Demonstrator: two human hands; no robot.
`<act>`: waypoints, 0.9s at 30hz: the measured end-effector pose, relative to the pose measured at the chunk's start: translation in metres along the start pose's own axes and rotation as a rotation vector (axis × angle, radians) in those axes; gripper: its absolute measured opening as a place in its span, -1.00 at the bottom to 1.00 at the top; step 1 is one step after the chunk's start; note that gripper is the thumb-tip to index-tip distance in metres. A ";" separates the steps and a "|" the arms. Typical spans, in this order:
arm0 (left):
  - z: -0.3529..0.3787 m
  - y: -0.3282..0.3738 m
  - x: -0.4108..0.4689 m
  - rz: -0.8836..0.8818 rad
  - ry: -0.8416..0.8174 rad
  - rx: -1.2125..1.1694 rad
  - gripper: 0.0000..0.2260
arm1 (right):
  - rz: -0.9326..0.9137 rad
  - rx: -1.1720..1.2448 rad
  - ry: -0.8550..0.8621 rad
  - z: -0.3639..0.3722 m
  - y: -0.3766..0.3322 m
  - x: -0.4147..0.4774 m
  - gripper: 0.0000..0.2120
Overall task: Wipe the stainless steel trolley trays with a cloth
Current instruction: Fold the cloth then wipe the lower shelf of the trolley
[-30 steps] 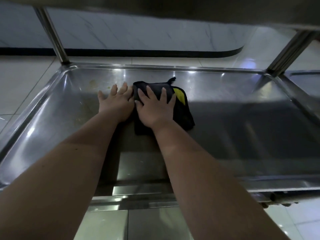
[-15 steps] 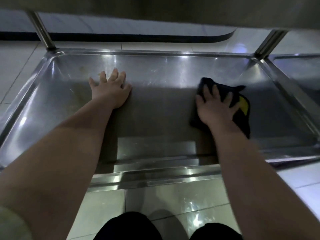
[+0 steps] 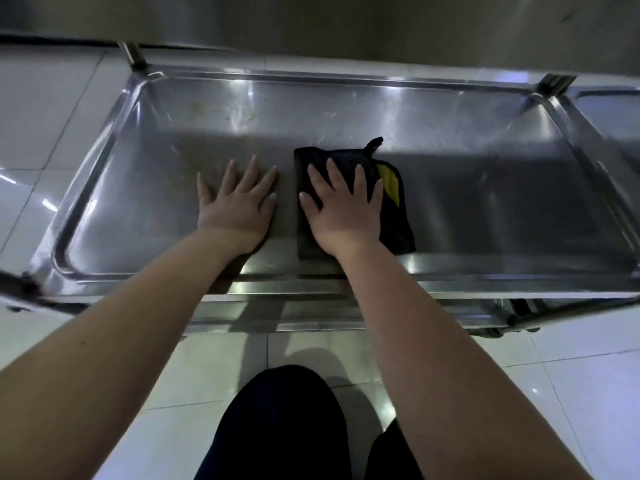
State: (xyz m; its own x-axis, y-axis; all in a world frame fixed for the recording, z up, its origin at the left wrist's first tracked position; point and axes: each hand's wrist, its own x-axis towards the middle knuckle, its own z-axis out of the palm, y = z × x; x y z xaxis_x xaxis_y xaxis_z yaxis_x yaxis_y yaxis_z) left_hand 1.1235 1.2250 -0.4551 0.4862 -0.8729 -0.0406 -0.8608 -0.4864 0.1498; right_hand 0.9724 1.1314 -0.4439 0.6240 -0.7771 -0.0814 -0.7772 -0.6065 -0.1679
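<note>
A stainless steel trolley tray [image 3: 485, 188] fills the middle of the view, below an upper shelf. On it lies a folded black cloth [image 3: 394, 223] with a yellow corner and a small hanging loop. My right hand [image 3: 343, 206] presses flat on the cloth with straight, spread fingers. My left hand [image 3: 239, 199] rests flat on the bare tray floor just left of the cloth, fingers straight. Faint yellowish smears show at the tray's far left.
Upright posts [image 3: 133, 57] stand at the tray's far corners. A second steel tray [image 3: 613, 112] adjoins on the right. The upper shelf [image 3: 346, 26] overhangs at the top. White floor tiles [image 3: 45, 109] surround the trolley, and my dark-trousered knees [image 3: 284, 427] are below.
My right hand slid the cloth from the middle out to the right, then back to the middle beside my left hand. The left hand stayed flat on the tray.
</note>
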 end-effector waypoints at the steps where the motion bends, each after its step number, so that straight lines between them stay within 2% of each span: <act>1: 0.000 -0.001 -0.006 0.006 0.008 0.004 -0.53 | -0.026 -0.013 -0.001 -0.003 0.011 -0.004 -0.46; 4: -0.003 -0.002 -0.009 -0.001 0.019 -0.002 -0.54 | 0.020 -0.078 0.048 -0.017 0.086 -0.018 -0.46; 8: -0.002 0.003 -0.010 -0.008 0.017 0.014 -0.53 | 0.453 -0.078 0.023 -0.045 0.216 -0.042 -0.46; 10: -0.002 0.004 -0.011 -0.011 0.014 0.018 -0.53 | 0.614 -0.037 -0.007 -0.049 0.231 -0.047 -0.46; 12: -0.004 0.004 -0.012 -0.022 0.013 0.019 -0.53 | 0.645 0.003 0.002 -0.045 0.203 -0.040 -0.45; 14: -0.005 0.005 -0.013 -0.029 0.015 0.018 -0.54 | 0.526 0.010 0.006 -0.036 0.148 -0.031 -0.45; 18: -0.007 0.003 -0.015 -0.038 0.017 0.007 -0.55 | -0.002 -0.072 -0.032 -0.003 0.010 -0.044 -0.45; 20: -0.007 0.001 -0.016 -0.032 0.019 0.022 -0.53 | -0.198 -0.086 -0.082 0.007 -0.023 -0.056 -0.45; 24: -0.004 -0.002 -0.016 -0.015 0.050 0.020 -0.53 | -0.380 -0.087 -0.094 -0.001 0.010 -0.025 -0.47; 25: -0.004 -0.002 -0.016 -0.016 0.056 0.014 -0.54 | -0.381 -0.102 -0.073 -0.007 0.027 -0.006 -0.48; 27: -0.002 -0.002 -0.015 -0.020 0.062 0.014 -0.55 | -0.238 -0.100 -0.041 -0.022 0.066 0.037 -0.49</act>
State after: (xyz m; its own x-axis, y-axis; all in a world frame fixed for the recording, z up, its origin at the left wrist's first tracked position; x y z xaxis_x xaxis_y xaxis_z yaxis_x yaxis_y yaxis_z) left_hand 1.1178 1.2393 -0.4528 0.5112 -0.8593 0.0181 -0.8527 -0.5044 0.1360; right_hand 0.9425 1.0595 -0.4364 0.7917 -0.6040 -0.0915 -0.6107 -0.7869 -0.0891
